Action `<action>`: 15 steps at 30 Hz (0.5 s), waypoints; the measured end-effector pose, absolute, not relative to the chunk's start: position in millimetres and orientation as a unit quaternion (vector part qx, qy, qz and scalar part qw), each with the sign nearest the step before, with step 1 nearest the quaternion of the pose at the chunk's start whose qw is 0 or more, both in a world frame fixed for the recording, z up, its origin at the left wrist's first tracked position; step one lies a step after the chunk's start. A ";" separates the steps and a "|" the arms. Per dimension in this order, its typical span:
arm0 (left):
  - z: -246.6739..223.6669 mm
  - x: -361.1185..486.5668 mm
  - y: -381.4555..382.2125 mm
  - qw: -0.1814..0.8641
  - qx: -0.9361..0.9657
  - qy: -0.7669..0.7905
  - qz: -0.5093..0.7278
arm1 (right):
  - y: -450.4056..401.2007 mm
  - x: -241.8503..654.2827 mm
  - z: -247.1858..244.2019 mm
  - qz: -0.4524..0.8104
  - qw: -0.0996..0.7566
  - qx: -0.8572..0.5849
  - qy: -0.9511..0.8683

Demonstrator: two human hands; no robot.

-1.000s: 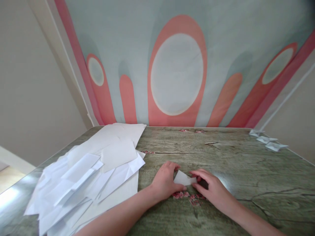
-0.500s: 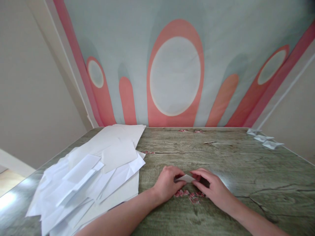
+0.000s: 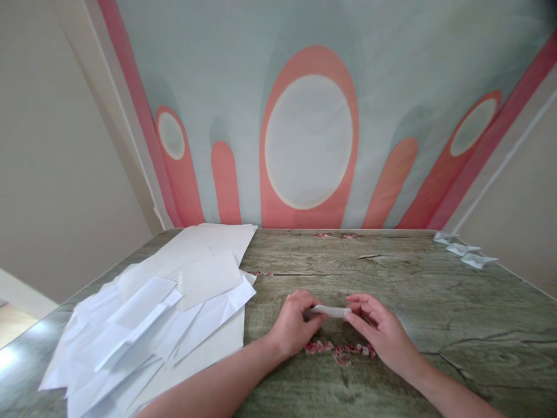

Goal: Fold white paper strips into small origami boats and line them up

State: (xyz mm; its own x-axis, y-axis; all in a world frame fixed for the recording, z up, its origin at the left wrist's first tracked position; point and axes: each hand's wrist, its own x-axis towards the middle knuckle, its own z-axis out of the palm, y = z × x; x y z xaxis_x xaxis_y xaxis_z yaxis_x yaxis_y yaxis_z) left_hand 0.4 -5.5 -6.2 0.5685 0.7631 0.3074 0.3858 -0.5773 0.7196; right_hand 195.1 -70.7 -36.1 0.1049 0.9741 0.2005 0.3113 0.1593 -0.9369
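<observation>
A small folded piece of white paper (image 3: 331, 312) is held just over the table between my two hands. My left hand (image 3: 297, 321) pinches its left end between thumb and fingers. At the other end, my right hand (image 3: 373, 321) has its thumb against the paper's tip, with the index finger curled just above it. The paper looks like a narrow strip from here, and its left end is hidden in my left fingers.
A messy pile of white paper sheets (image 3: 209, 278) covers the table's left side. Several small folded paper boats (image 3: 477, 260) stand in a row at the far right edge. The wood-grain table (image 3: 418, 290) has printed pink flowers and meets a patterned wall covering (image 3: 308, 217) behind.
The paper has turned from a pointed, peaked shape to a thin, flatter strip. My right hand has shifted slightly right, its fingers opening a little. The view has tilted slightly.
</observation>
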 end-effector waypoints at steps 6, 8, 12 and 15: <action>-2.7 1.5 -12.8 0.292 0.848 0.325 0.300 | -75.6 189.2 -34.3 0.275 0.489 -0.561 -0.609; -1.9 2.0 -12.9 0.289 0.842 0.338 0.304 | -77.8 188.4 -30.7 0.188 0.506 -0.561 -0.627; -1.8 2.7 -11.2 0.289 0.828 0.350 0.330 | -82.3 189.1 -22.5 0.051 0.494 -0.524 -0.692; -2.2 2.7 -12.0 0.301 0.825 0.344 0.333 | -83.3 190.1 -20.9 0.007 0.487 -0.508 -0.710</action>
